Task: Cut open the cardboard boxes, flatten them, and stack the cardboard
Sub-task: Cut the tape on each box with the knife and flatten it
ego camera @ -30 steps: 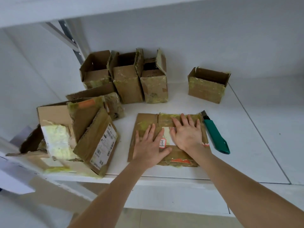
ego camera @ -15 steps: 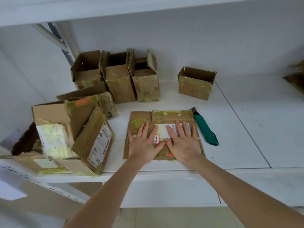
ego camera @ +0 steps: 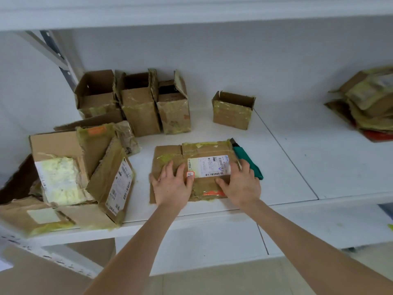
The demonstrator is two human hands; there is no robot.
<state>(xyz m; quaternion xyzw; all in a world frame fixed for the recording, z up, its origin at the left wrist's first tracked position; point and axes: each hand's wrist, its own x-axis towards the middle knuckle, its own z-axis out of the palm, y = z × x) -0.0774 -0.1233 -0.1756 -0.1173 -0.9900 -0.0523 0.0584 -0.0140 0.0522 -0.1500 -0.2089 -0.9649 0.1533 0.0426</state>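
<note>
A flattened cardboard box (ego camera: 204, 152) with a white shipping label lies near the shelf's front edge. My left hand (ego camera: 172, 186) rests flat on its left part, fingers spread and thumb off the left edge. At the box's right edge, my right hand (ego camera: 240, 184) has its thumb on top and its fingers curled over the side. A green utility knife (ego camera: 248, 162) lies just right of the cardboard, partly behind my right hand. Three open taped boxes (ego camera: 138, 111) stand at the back, with a smaller open box (ego camera: 231, 111) to their right.
A loose pile of opened, partly collapsed boxes (ego camera: 63, 171) fills the left end of the white shelf (ego camera: 297, 158). A stack of flattened cardboard (ego camera: 370, 103) sits at the far right. Another shelf board hangs close overhead.
My hands have slid apart from the middle of the flattened box to its left and right sides, uncovering the label. The view has shifted, showing the stack at the right.
</note>
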